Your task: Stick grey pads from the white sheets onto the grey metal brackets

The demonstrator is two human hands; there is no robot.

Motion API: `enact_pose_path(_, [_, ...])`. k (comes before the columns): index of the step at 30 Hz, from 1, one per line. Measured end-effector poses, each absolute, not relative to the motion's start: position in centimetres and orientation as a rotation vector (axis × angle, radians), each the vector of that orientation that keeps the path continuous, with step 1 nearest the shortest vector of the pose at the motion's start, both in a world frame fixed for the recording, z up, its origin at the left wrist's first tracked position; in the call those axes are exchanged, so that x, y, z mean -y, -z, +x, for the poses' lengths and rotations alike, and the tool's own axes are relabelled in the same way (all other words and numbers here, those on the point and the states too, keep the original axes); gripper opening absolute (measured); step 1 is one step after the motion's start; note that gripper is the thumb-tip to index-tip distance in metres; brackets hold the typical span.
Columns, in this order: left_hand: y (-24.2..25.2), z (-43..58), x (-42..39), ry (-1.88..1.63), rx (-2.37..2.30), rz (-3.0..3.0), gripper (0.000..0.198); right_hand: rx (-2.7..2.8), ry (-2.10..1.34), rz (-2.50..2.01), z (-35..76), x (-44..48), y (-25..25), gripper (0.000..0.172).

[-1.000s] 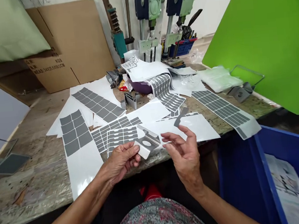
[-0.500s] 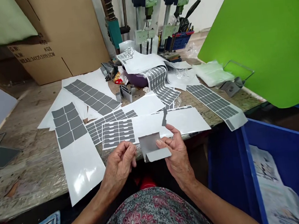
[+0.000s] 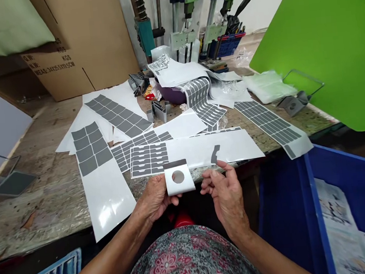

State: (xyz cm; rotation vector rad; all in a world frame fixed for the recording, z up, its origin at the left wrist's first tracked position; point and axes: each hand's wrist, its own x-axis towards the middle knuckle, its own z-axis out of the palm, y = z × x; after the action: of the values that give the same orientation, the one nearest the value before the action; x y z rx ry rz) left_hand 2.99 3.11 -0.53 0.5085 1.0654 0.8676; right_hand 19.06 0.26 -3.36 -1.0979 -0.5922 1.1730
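A bent metal bracket [image 3: 183, 183] with a round hole is held by its left side in my left hand [image 3: 157, 196], its holed face turned toward me. Along its upper edge runs a dark grey strip. My right hand [image 3: 226, 191] is just to the right, apart from the bracket, with the fingers curled. A small notched grey sticker [image 3: 215, 154] stands up from the right index fingertip. Behind both hands lies a white backing sheet [image 3: 196, 150] with grey stickers on its left part.
More sticker sheets [image 3: 91, 150] spread over the wooden bench [image 3: 37, 168]. Folded metal brackets [image 3: 159, 110] stand farther back, before the presses [image 3: 187, 16]. A blue bin [image 3: 286, 213] is at the lower right, a green board [image 3: 322, 46] at the right.
The bracket has passed from my right hand to my left and turned, so its round hole now shows. My right hand has moved away rightward with the sticker on its fingertip.
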Motion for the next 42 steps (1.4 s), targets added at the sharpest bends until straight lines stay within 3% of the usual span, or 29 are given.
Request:
enact_pose_path(8, [0.9, 3.0, -3.1, -0.823, -1.047, 0.477, 0.031, 0.563, -1.093, -1.104, 20.1, -0.5, 3.7, 0.032])
enact_pose_path(20, [0.3, 2.6, -0.7, -0.703, -0.975, 0.914, 0.044, 0.802, -1.327, -1.039, 20.3, 1.1, 1.1, 0.020])
enact_pose_path(30, [-0.7, 2.8, -0.3, -0.598, -0.926, 0.908, 0.045, 1.128, -1.111, -1.197, 20.4, 2.0, 1.6, 0.009])
enact_pose_path(36, [-1.0, 3.2, 0.1, -0.620, -0.970, 0.980, 0.034, 1.099, -1.101, -1.225, 20.1, 2.8, 1.9, 0.010])
enact_pose_path(42, [-1.2, 3.6, 0.3, -0.616, -1.033, 1.018, 0.041, 1.091, -1.107, -1.245, 20.1, 3.0, 2.2, 0.010])
